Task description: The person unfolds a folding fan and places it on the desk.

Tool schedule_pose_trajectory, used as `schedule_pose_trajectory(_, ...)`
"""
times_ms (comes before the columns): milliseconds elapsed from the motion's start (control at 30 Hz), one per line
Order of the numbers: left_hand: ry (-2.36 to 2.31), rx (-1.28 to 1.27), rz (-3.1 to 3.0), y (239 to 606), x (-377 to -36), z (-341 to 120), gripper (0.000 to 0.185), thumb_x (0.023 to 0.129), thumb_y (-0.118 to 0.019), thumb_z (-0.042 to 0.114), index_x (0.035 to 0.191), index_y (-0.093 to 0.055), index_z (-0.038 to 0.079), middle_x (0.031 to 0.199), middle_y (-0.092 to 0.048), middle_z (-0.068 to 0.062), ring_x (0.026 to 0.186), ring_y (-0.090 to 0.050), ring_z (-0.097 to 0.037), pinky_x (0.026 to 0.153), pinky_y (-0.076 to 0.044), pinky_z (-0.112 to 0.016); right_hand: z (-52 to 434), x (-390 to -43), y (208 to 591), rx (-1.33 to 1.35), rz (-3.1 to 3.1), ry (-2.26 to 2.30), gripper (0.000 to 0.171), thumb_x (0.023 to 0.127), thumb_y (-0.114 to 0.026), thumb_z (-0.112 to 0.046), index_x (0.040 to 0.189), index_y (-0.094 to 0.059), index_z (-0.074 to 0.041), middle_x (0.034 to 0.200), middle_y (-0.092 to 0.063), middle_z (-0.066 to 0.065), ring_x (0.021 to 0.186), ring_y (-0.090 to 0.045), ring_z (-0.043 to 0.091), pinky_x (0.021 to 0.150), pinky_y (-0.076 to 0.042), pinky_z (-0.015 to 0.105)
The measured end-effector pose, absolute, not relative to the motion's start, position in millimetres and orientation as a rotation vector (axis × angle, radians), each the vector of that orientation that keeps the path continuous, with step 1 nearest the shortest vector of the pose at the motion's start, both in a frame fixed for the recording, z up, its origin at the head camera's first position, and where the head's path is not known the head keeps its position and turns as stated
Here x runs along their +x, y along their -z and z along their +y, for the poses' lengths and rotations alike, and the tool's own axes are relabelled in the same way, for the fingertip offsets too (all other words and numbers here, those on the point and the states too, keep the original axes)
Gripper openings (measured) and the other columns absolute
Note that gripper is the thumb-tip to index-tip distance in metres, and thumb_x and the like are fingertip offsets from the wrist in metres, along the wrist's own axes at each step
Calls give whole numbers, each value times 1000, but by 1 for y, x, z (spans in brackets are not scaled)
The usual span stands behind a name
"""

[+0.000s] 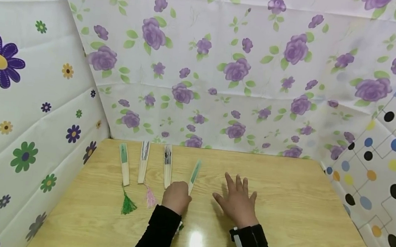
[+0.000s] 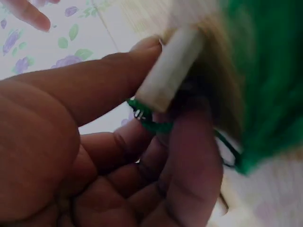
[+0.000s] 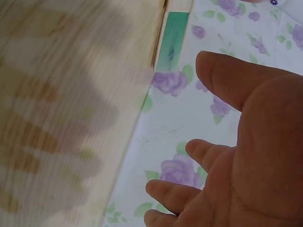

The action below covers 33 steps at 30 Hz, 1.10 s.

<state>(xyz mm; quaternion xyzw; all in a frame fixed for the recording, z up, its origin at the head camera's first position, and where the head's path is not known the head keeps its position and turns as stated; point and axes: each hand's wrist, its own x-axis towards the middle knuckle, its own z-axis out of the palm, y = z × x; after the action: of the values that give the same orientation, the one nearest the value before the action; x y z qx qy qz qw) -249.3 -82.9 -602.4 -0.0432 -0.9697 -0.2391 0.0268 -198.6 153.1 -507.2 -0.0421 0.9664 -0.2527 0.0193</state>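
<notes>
Colours and patterns on and around the light wood-grain table [image 1: 282, 207]

Purple roses with green leaves are printed on the white backdrop [image 1: 223, 63]; cream folded fans [image 1: 124, 169] are marked green or grey, with green tassel [image 1: 128, 205] and pink tassel [image 1: 150, 197] (sleeves black).

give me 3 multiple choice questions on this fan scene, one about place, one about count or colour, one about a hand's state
1. Where does the fan with the green tassel lie among the closed fans on the wooden table?
A. far left
B. far right
C. under the right hand

2. How many closed fans show in the head view?
A. two
B. four
C. six

3. What is the left hand doing?
A. lying flat with nothing in it
B. gripping the end of the rightmost fan
C. pressing the wall

Answers:
1. A, the leftmost fan trails that tassel.
2. B, three lie in a row and the fourth is in the left hand.
3. B, the left wrist view shows its fingers curled round the fan's end, while the right hand is spread open over the table.
</notes>
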Motion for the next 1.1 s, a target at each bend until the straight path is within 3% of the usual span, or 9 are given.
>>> schedule_pose_trajectory(133, 978, -180, -2966, 579, -241, -83, 32, 100, -88, 17, 74, -69, 11, 63, -57, 2, 54, -50, -12, 52, -42, -27, 152, -202, 503, -146, 2965, 910, 88, 112, -71, -50, 179, -33, -7, 182, -30, 35, 173, -18, 60, 131, -19, 91)
schedule_pose_trajectory(233, 1248, -250, -2897, 544, -227, -80, 24, 105, -83, 19, 88, -73, 7, 69, -61, -2, 58, -49, -14, 56, -39, -28, 151, -206, 501, -158, 2900, 1083, 86, 115, -66, -50, 178, -32, -1, 181, -34, 35, 170, -28, 58, 133, -32, 83)
schedule_pose_trajectory(300, 1417, -337, -2843, 520, -218, -76, 20, 108, -80, 22, 98, -74, 6, 76, -63, -3, 62, -50, -13, 59, -39, -27, 150, -208, 498, -166, 2833, 1225, 84, 118, -60, -53, 178, -32, -2, 181, -36, 32, 167, -37, 57, 131, -39, 78)
schedule_pose_trajectory(400, 1631, -465, -2798, 498, -210, -70, 20, 113, -74, 25, 103, -70, 8, 77, -58, -2, 64, -45, -12, 62, -38, -27, 147, -212, 496, -176, 2666, 1493, 78, 121, -51, -55, 179, -33, -7, 182, -39, 26, 166, -42, 52, 133, -41, 75)
schedule_pose_trajectory(533, 1850, -600, -2767, 491, -209, -65, 19, 116, -69, 23, 100, -68, 12, 74, -49, 1, 65, -40, -13, 65, -37, -27, 143, -214, 493, -174, 2437, 1817, 63, 124, -46, -48, 173, -46, -9, 176, -51, 21, 164, -49, 47, 133, -43, 71)
schedule_pose_trajectory(733, 1658, -612, -2852, 484, -204, -55, 12, 111, -76, 21, 110, -81, 10, 78, -63, 0, 67, -49, -12, 66, -42, -26, 139, -216, 493, -140, 2206, 2078, 44, 126, -45, -29, 155, -64, -2, 158, -69, 22, 142, -70, 41, 118, -62, 56)
schedule_pose_trajectory(833, 1480, -568, -2897, 480, -199, -47, 11, 105, -85, 21, 102, -81, 11, 81, -70, 2, 69, -54, -10, 67, -43, -25, 137, -215, 493, -121, 2186, 2100, 41, 126, -45, -26, 149, -66, 0, 156, -71, 22, 144, -69, 46, 124, -57, 59)
schedule_pose_trajectory(1000, 1510, -512, -2845, 482, -198, -40, 12, 103, -86, 16, 106, -78, 8, 81, -74, -2, 64, -56, -9, 63, -41, -22, 135, -215, 493, -119, 2217, 2102, 38, 125, -48, -27, 135, -69, 3, 155, -72, 21, 152, -63, 48, 136, -38, 71)
schedule_pose_trajectory(1100, 1599, -506, -2802, 485, -198, -39, 12, 105, -84, 14, 110, -77, 5, 82, -75, -4, 64, -58, -10, 60, -41, -21, 135, -215, 492, -115, 2196, 2106, 38, 125, -49, -28, 135, -70, 1, 155, -72, 20, 152, -64, 46, 135, -41, 70)
